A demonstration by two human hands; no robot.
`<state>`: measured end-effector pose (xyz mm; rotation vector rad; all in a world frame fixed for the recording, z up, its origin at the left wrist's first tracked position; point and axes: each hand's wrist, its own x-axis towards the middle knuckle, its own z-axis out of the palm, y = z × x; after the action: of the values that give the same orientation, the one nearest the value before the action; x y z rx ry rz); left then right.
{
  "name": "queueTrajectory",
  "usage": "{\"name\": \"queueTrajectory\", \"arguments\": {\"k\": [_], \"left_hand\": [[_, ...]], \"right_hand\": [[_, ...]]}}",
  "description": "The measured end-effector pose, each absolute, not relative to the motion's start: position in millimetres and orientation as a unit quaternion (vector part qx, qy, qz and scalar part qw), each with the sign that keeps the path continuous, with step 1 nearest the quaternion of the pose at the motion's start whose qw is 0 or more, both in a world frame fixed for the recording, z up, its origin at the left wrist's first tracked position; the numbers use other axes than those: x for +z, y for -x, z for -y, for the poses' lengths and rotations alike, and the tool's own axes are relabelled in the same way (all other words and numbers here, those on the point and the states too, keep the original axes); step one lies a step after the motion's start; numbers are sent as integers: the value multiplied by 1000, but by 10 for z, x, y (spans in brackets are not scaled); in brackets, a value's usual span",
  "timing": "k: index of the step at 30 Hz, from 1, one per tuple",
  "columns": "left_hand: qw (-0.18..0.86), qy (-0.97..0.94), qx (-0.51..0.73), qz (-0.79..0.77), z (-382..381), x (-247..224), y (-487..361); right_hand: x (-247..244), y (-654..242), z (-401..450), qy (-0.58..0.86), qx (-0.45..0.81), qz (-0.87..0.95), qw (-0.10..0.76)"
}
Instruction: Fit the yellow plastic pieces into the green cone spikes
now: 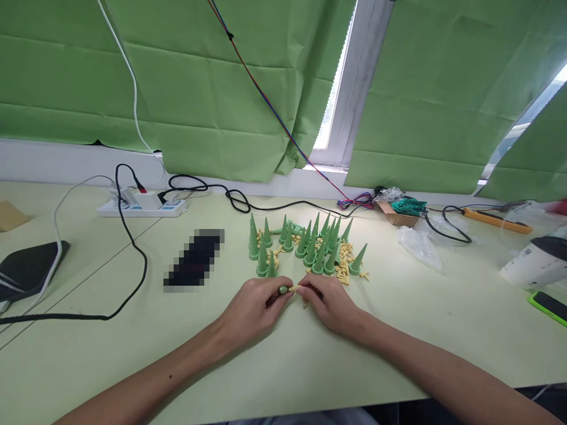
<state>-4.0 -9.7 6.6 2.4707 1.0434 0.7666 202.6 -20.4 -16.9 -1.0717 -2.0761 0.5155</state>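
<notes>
Near the middle of the table my left hand (pixel 261 302) pinches a small green piece (pixel 283 290) with a rounded end; most of it is hidden by the fingers. My right hand (pixel 330 302) faces it, thumb and forefinger closed on a small yellow piece (pixel 293 289). The two pieces meet or nearly meet between my fingertips. Just beyond my hands stand several green cones (pixel 316 251) with round bases, upright in a loose cluster. Among and beside them lie many small yellow pieces (pixel 343 271) in heaps.
A white power strip (pixel 170 208) with black and white cables sits at the back left. A blurred dark object (pixel 195 260) lies left of the cones. On the right are a small cardboard box (pixel 396 215), clear plastic bags (pixel 420 245), a paper cup (pixel 534 262) and a green-edged phone (pixel 549 307).
</notes>
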Motion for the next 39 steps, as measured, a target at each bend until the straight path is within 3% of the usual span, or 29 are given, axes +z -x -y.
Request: {"name": "queueTrajectory", "arguments": {"k": [18, 29, 39], "left_hand": [[167, -870, 284, -368, 83, 42, 61], [161, -875, 292, -352, 104, 60, 57], [165, -863, 305, -368, 89, 49, 55]], "right_hand": [[-202, -2032, 199, 400, 193, 804, 396], [-161, -2030, 205, 418, 208, 806, 364], [-157, -2031, 228, 399, 194, 802, 401]]}}
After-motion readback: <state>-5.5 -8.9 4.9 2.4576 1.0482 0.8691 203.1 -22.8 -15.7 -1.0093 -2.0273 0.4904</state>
